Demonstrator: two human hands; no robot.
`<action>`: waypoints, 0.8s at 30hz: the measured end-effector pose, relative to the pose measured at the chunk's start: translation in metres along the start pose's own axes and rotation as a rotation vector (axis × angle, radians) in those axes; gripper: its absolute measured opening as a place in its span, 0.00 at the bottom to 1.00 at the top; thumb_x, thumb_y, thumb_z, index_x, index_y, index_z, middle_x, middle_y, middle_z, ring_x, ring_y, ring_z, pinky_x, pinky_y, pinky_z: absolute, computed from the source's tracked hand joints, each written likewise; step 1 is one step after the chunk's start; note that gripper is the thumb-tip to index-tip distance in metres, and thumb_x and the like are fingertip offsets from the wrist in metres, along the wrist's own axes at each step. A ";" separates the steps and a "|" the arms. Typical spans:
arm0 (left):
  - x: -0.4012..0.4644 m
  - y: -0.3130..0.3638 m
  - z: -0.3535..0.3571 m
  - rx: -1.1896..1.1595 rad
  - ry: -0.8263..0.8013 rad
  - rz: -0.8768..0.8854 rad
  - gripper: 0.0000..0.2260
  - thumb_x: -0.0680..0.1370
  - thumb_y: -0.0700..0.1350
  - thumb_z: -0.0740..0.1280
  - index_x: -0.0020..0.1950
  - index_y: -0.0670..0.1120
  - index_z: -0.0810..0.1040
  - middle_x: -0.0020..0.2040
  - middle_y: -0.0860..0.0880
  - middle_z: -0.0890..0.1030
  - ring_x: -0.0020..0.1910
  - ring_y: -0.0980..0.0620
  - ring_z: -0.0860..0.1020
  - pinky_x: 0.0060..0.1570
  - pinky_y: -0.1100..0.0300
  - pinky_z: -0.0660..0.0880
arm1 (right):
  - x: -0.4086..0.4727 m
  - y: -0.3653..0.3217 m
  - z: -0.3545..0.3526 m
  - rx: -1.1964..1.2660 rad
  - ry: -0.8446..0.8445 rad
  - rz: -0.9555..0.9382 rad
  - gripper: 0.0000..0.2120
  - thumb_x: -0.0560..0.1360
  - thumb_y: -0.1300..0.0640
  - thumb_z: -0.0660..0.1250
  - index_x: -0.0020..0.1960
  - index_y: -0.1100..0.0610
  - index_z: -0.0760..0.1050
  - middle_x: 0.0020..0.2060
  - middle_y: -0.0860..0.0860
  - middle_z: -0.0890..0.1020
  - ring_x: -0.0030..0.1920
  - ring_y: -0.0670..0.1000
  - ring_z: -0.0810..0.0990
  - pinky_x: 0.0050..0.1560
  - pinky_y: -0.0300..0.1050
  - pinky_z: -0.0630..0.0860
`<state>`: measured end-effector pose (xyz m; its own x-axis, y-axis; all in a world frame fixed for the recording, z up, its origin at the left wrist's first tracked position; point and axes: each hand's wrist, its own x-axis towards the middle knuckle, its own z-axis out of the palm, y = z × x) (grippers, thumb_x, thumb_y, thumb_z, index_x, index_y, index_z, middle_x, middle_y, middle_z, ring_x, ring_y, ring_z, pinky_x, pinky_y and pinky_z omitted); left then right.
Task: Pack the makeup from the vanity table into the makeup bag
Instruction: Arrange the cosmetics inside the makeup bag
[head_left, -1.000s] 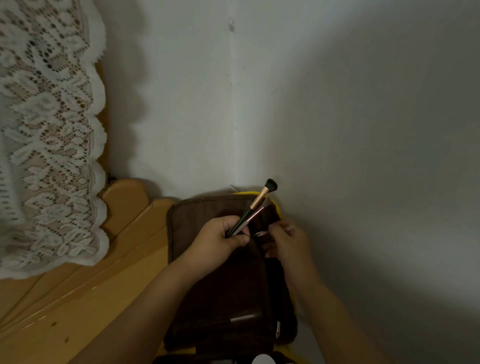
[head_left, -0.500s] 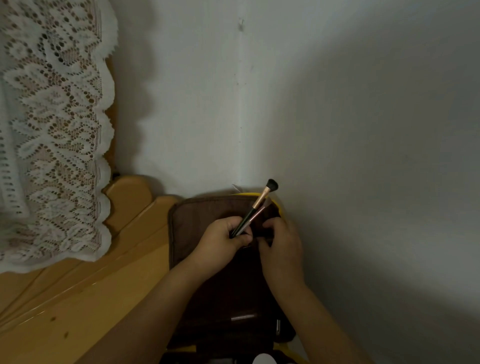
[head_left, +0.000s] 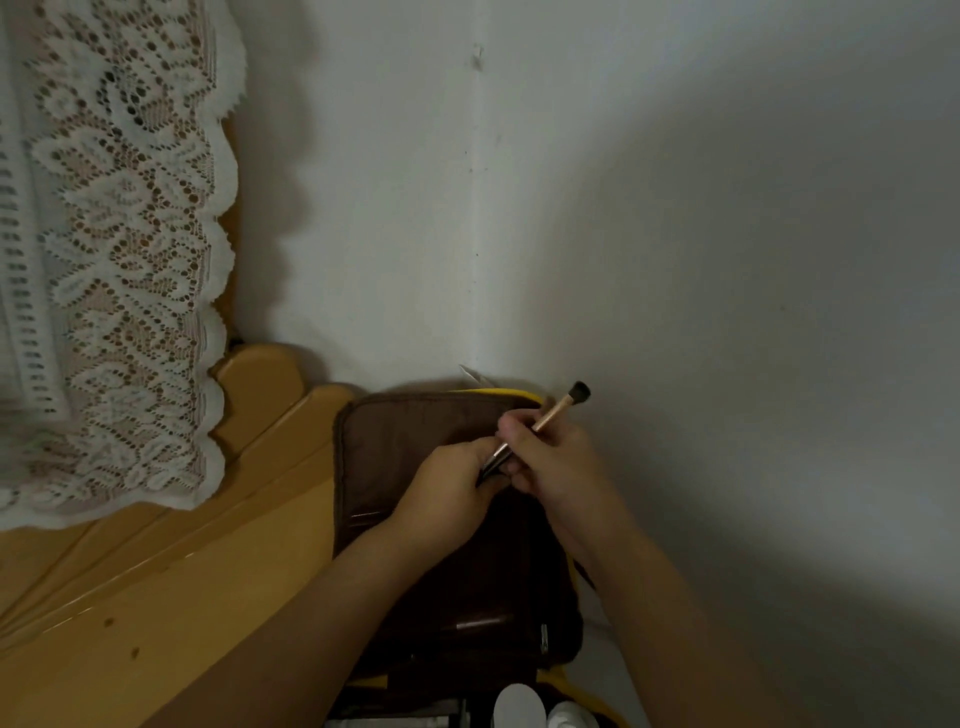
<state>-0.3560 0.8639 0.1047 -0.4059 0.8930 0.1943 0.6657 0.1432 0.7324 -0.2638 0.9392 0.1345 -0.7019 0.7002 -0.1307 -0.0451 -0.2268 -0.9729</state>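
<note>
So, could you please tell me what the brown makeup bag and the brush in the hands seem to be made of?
The brown makeup bag looks like soft matte fabric, judging by its piped, rounded edge and slight creases. The slim makeup brush has a shiny rose-gold ferrule, probably metal, and dark, soft-looking bristles; whether these are synthetic cannot be told. Both the left hand and the right hand grip it.

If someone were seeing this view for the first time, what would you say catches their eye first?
Most likely the two hands meeting low in the middle over the brown makeup bag: the right hand grips a makeup brush whose dark bristles point up toward the wall corner, while the left hand pinches another slim brush beside it. Next, the white lace curtain hanging at upper left above the wooden furniture.
</note>
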 end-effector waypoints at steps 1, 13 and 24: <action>-0.001 0.002 -0.001 0.034 -0.008 0.018 0.06 0.73 0.36 0.68 0.46 0.45 0.80 0.45 0.53 0.83 0.47 0.59 0.79 0.47 0.70 0.71 | -0.001 0.000 -0.001 -0.001 0.036 -0.037 0.07 0.77 0.63 0.62 0.40 0.61 0.72 0.27 0.55 0.70 0.23 0.43 0.68 0.24 0.33 0.66; 0.005 0.000 -0.021 0.167 -0.034 -0.132 0.03 0.73 0.40 0.69 0.41 0.47 0.80 0.34 0.55 0.77 0.25 0.65 0.71 0.30 0.72 0.67 | -0.060 -0.020 -0.060 0.037 0.544 -0.318 0.07 0.77 0.61 0.62 0.41 0.57 0.75 0.30 0.49 0.82 0.28 0.44 0.79 0.30 0.35 0.79; 0.007 -0.001 -0.016 0.038 0.057 -0.171 0.17 0.73 0.33 0.65 0.33 0.54 0.69 0.31 0.57 0.73 0.33 0.60 0.70 0.34 0.72 0.66 | -0.064 0.026 -0.080 -0.130 0.682 -0.246 0.03 0.76 0.62 0.64 0.46 0.63 0.72 0.34 0.55 0.79 0.26 0.44 0.78 0.29 0.37 0.79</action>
<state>-0.3698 0.8629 0.1160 -0.5496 0.8285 0.1068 0.6068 0.3080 0.7328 -0.1634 0.9423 0.1028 -0.0825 0.9955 0.0459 -0.0297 0.0435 -0.9986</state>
